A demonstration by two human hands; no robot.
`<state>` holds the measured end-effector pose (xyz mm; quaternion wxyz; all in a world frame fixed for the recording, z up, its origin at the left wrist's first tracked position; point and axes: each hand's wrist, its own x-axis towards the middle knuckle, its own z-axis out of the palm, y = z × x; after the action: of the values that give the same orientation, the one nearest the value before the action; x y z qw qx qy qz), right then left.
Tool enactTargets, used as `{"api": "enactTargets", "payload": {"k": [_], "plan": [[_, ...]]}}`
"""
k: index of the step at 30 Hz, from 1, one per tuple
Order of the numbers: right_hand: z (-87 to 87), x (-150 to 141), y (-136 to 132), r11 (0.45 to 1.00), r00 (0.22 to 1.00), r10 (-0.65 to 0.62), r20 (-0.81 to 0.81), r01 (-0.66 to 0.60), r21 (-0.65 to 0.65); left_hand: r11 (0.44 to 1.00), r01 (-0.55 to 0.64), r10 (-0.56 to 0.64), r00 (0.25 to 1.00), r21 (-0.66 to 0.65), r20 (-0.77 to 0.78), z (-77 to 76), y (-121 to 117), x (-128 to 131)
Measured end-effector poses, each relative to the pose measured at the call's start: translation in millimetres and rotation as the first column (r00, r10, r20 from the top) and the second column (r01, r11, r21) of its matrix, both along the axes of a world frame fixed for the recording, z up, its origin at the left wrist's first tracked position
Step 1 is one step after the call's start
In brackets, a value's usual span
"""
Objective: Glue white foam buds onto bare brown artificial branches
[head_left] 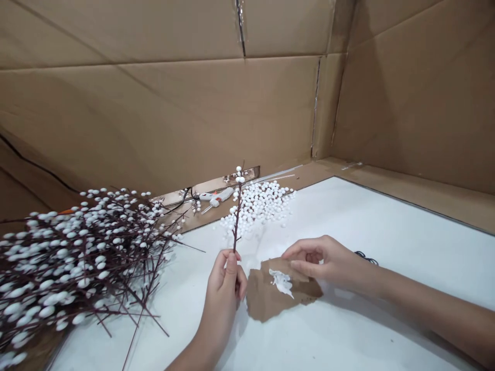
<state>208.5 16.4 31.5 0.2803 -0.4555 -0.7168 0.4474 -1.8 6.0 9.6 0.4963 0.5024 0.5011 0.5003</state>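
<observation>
My left hand (226,283) is closed around the lower part of a dark brown artificial berry stem (237,221). The stem stands nearly upright, with a few white berries at its top and short bare twigs along its side. At the right, the bent thumb and forefinger of my right hand (323,260) pinch the upper edge of a torn cardboard piece (263,293). A smear of white paste (282,282) lies on that cardboard. Beyond my left hand spreads a heap of loose white berries (259,203).
A large pile of berry stems (88,252) covers the left side of the white tabletop (394,226). A white glue gun (216,197) and clear glue sticks (274,174) lie at the back. Cardboard walls (174,113) enclose the table; black cord loops (365,256) lie behind my right wrist.
</observation>
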Motion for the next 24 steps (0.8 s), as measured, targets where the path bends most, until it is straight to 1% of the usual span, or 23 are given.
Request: {"api": "enactTargets", "payload": {"k": [3,7,11,14,16,19,20,21,23,24], "plan": [[-5.2,2.3,5.3,0.999,0.998,-0.042,0.044,0.042,0.008,1.0,0.003,-0.003,1.0,-0.007,0.013,0.8,-0.5,-0.4],[-9.0,5.6,9.1,0.999,0.994,-0.025,0.104,0.021,0.038,1.0,-0.019,0.019,0.999,-0.011,0.035,-0.2,0.1,-1.1],[-7.2,5.7,7.5,0.997,0.99,-0.035,0.134,0.025,0.073,0.999,-0.032,0.032,0.998,-0.011,0.053,-1.3,1.0,-0.3],[-4.9,5.8,4.8,0.988,0.963,-0.034,0.268,-0.009,0.157,0.999,-0.028,0.029,0.997,-0.02,0.066,-1.0,0.5,0.3],[-3.4,6.4,2.6,0.953,0.907,-0.068,0.415,-0.064,0.296,1.0,-0.019,0.02,0.998,-0.02,0.067,-0.9,-0.2,0.3],[-1.5,7.6,0.3,0.841,0.806,-0.128,0.578,-0.22,0.493,1.0,-0.012,0.012,0.998,-0.006,0.056,-1.0,-0.7,0.0],[-1.1,8.0,0.1,0.807,0.784,-0.141,0.604,-0.262,0.529,1.0,-0.013,0.013,0.998,0.001,0.054,-1.0,-0.7,-0.1],[-0.9,8.4,0.2,0.783,0.771,-0.153,0.618,-0.286,0.552,1.0,-0.016,0.016,0.998,0.008,0.055,-1.0,-0.6,-0.2],[-1.0,9.2,1.1,0.763,0.766,-0.181,0.617,-0.286,0.579,1.0,-0.014,0.013,0.998,0.021,0.061,-0.7,-0.2,-0.5],[-1.1,9.6,1.8,0.762,0.771,-0.197,0.606,-0.269,0.59,1.0,-0.008,0.006,0.998,0.025,0.063,-0.6,0.0,-0.6]]}}
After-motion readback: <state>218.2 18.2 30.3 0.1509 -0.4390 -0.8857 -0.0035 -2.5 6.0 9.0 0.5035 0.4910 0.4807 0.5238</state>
